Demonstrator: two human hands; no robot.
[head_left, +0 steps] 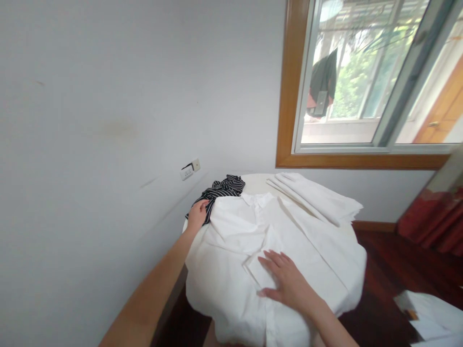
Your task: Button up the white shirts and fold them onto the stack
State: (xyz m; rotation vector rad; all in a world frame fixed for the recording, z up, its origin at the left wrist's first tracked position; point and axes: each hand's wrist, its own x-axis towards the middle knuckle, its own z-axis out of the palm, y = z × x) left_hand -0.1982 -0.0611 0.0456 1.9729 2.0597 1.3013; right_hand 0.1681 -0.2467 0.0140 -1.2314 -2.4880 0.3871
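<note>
A white button-up shirt (231,231) is spread over a round table, its collar toward the wall and its lower edge hanging over the near side. One sleeve is folded in, with its cuff on the shirt front. My right hand (285,279) lies flat on that cuff, fingers spread. My left hand (197,217) rests at the left edge against a crumpled black-and-white striped garment (227,188), beside the shirt's shoulder. Its fingers look stretched out, with the tips on the dark cloth.
A folded white garment (318,197) lies at the table's back right. The wall with a socket (187,172) borders the left side. White items (434,313) are on the dark floor at lower right. A red curtain (434,217) hangs beyond, below the window (361,72).
</note>
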